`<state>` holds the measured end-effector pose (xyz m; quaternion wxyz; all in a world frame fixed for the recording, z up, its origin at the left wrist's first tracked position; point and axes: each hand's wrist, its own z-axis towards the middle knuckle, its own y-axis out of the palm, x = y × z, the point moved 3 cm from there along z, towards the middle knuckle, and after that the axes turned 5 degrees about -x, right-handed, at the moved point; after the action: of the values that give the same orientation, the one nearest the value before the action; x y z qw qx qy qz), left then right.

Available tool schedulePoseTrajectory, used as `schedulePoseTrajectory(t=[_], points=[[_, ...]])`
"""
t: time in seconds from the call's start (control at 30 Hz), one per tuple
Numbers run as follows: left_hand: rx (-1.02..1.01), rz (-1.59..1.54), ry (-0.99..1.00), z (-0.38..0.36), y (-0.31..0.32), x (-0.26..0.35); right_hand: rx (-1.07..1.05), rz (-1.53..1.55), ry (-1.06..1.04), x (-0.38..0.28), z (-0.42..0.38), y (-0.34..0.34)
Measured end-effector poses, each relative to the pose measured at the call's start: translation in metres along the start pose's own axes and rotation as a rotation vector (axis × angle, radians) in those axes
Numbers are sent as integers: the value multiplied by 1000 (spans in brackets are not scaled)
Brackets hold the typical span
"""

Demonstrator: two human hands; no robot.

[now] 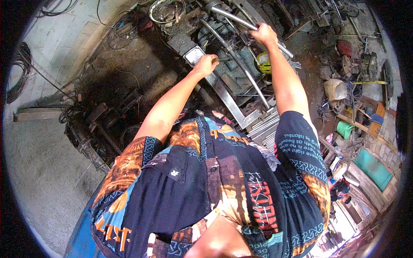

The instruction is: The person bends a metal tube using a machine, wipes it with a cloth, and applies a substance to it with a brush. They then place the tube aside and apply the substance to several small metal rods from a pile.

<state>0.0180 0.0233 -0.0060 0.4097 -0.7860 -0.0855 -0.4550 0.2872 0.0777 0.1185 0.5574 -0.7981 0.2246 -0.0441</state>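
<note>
My right hand (263, 35) is wrapped around a long, shiny metal pipe (232, 17), which slants from the top middle down to the right. Below it, a second metal tube (246, 71) runs down across a dark machine. My left hand (205, 65) has its fingers curled together beside a small white panel in a metal frame (193, 55). Whatever those fingers hold, if anything, is hidden. Between my arms lies a flat, L-shaped metal bar (228, 101), with a bundle of metal rods (264, 129) close to my shirt.
A yellow-green object (263, 63) sits under my right forearm. To the left stands a dark machine with a small handwheel (66, 115). Cables (19, 71) hang on the left wall. On the right are a pale sack (336, 89), a green bucket (345, 129) and assorted clutter.
</note>
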Motion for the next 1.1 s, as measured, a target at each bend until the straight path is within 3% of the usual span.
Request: schedulePoseTrajectory(t=[0.83, 1.03, 1.1], points=[[61, 9, 14, -9, -6, 2, 96, 82, -42, 18, -17, 11], [27, -61, 13, -13, -9, 0, 24, 72, -51, 24, -12, 20], [12, -90, 1, -14, -12, 6, 141, 122, -91, 26, -13, 19]])
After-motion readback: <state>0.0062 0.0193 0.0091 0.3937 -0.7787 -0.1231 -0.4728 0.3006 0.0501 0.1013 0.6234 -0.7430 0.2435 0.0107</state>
